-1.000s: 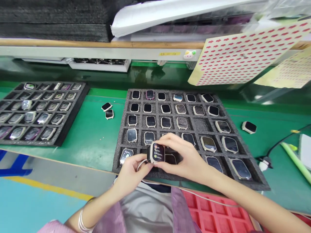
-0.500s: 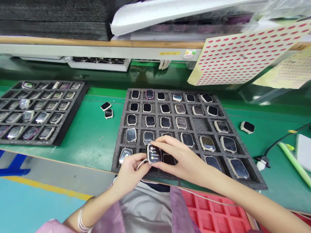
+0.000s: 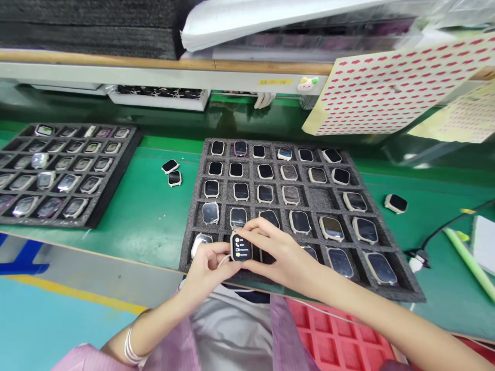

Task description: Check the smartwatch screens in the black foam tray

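Observation:
A smartwatch without a strap [image 3: 242, 246], its screen lit with a short list of icons and words, is held up between my two hands over the near edge of a dark foam tray [image 3: 184, 234]. My left hand [image 3: 211, 264] pinches it at its left side, with a white cable [image 3: 223, 259] running between thumb and fingers. Whether the cable is joined to the watch's back is hidden. Thumb and fingers of my right hand [image 3: 276, 248] close on the watch from the right, at its top and bottom edges. Several dark-screened watches [image 3: 299, 222] lie in the tray's compartments around my hands.
A second foam tray of watches [image 3: 93, 219] stands left. Two loose watches [image 3: 174, 178] lie between the trays, another watch [image 3: 396, 203] at right by a black cable [image 3: 436, 233]. A red compartment tray [image 3: 327, 355] sits below the bench edge. A shelf [image 3: 232, 65] overhangs the back.
The lit watch and both hands have shifted very slightly left. The screen still displays the same list, and the grip looks the same. The camera view has moved a little.

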